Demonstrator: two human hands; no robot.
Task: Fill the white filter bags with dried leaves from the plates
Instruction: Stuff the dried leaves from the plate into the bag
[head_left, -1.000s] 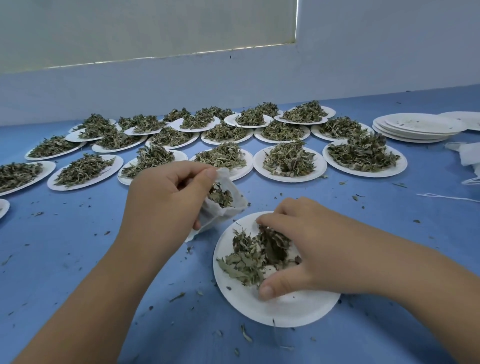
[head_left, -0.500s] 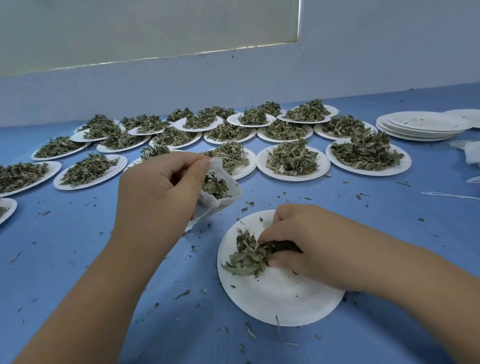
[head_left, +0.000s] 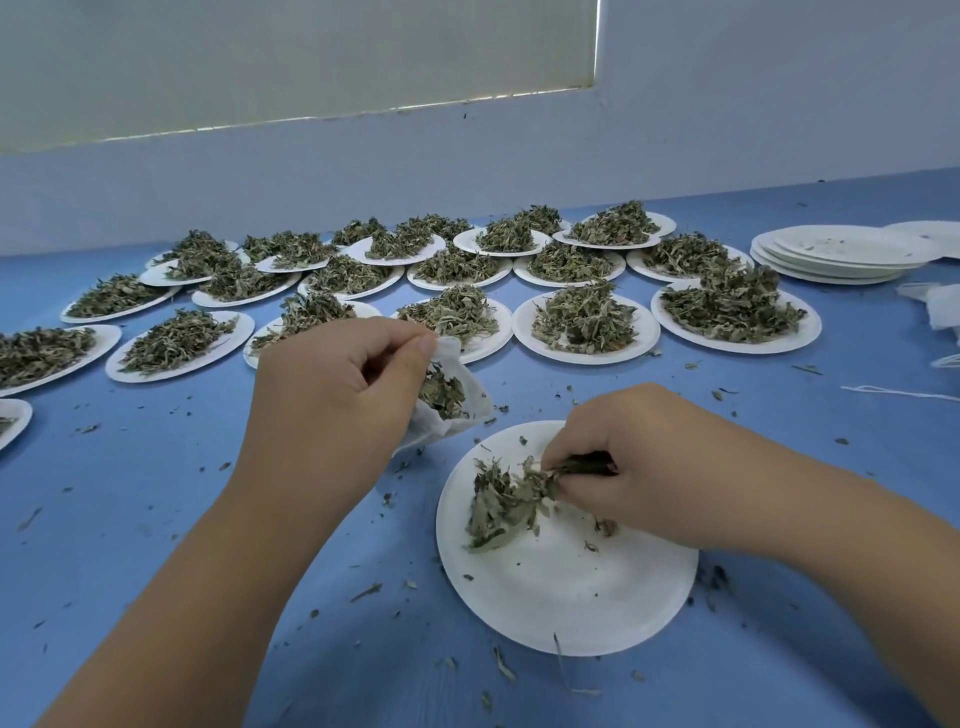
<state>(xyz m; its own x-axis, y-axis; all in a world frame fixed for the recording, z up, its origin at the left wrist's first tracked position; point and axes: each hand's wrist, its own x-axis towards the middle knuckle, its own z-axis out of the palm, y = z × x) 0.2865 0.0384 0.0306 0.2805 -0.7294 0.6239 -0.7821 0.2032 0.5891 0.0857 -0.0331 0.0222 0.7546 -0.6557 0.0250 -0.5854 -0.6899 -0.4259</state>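
My left hand (head_left: 332, 395) grips a white filter bag (head_left: 451, 415) by its mouth, holding it open just left of the near plate. Dried leaves show inside the bag. The white paper plate (head_left: 571, 587) lies on the blue table in front of me. My right hand (head_left: 639, 462) rests over its far side, fingers curled round a bunch of dried leaves (head_left: 506, 501) that trails onto the plate. Only a few crumbs lie on the remaining part of the plate.
Several plates heaped with dried leaves (head_left: 582, 317) fill the table's far half in rows. A stack of empty plates (head_left: 836, 252) stands at the far right, with white bags (head_left: 940, 306) and a string (head_left: 898, 392) near the right edge. Leaf crumbs litter the blue table (head_left: 130, 509).
My right hand has gathered the loose leaves on the near plate into a bunch and closed round them. My left hand with the bag has stayed nearly still.
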